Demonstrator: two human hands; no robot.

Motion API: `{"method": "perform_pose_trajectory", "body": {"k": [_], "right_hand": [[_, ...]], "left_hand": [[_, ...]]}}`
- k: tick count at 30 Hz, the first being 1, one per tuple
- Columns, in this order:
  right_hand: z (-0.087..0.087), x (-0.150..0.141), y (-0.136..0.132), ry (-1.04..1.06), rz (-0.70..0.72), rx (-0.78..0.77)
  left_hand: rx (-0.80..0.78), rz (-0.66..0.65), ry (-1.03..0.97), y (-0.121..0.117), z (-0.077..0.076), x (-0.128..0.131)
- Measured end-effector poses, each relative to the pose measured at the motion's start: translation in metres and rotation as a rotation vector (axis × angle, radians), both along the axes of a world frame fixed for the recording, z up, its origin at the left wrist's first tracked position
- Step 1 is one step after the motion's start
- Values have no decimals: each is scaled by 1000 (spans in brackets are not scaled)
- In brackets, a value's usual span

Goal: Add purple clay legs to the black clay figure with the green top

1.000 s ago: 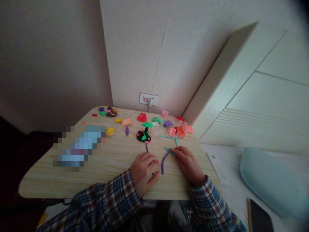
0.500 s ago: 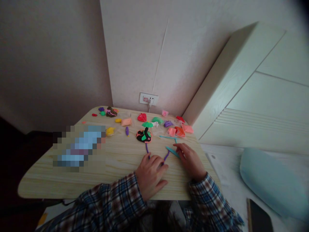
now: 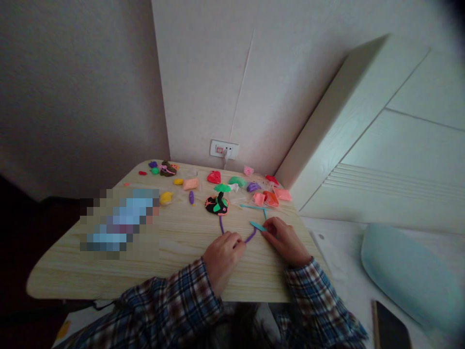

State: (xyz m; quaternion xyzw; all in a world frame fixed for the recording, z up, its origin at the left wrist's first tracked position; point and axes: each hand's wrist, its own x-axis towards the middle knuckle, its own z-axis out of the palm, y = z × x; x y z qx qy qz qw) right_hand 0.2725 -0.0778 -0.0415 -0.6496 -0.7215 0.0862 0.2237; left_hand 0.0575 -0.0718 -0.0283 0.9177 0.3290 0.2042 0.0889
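1. Pinches a turquoise tool (image 3: 257, 226) between thumb and fingers of the right hand (image 3: 285, 241), to the right of and nearer than the black model (image 3: 217, 205); conceals the tool's rear end in that grasp.
2. Bends the left hand (image 3: 222, 257) over a purple strand (image 3: 250, 236), nearer than the black model; cannot tell whether gripping or merely covering, with fingertips hidden.
3. Shows purple in two stretches, one from the near edge of the black model to the left hand, another slanting from there toward the tool; cannot tell whether joined underneath.
4. Partly covers a short turquoise piece (image 3: 265, 213), right of the black model, behind the right hand.
5. Pixelates an object (image 3: 125, 218) left of the black model beyond recognition.
6. Crops both plaid sleeves (image 3: 174, 293), nearer than the black model, at the bottom edge.
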Motion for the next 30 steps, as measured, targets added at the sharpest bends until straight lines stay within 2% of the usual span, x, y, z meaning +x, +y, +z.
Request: {"method": "perform_pose_trajectory", "body": {"k": [5, 10, 12, 16, 19, 22, 25, 27, 30], "right_hand": [[1, 4, 4, -95, -54, 50], [6, 9, 17, -184, -86, 147], [15, 0, 23, -98, 3, 160], [36, -39, 38, 261, 371, 63], [46, -71, 51, 444, 505, -13], [50, -92, 61, 523, 499, -34], [52, -99, 66, 653, 465, -48], [53, -99, 66, 796, 452, -83], [54, -99, 66, 930, 399, -49]], "left_hand": [[-71, -5, -109, 8, 8, -5], [-89, 12, -323, 30, 22, -22], [-115, 30, -359, 41, 28, -33], [-183, 5, -455, 59, 35, -56], [-237, -16, -521, 68, 43, -67], [-300, -18, -590, 74, 55, -69], [-402, -36, -679, 79, 66, -66], [-493, -47, -763, 84, 69, -62], [-649, -57, -852, 91, 63, -56]]}}
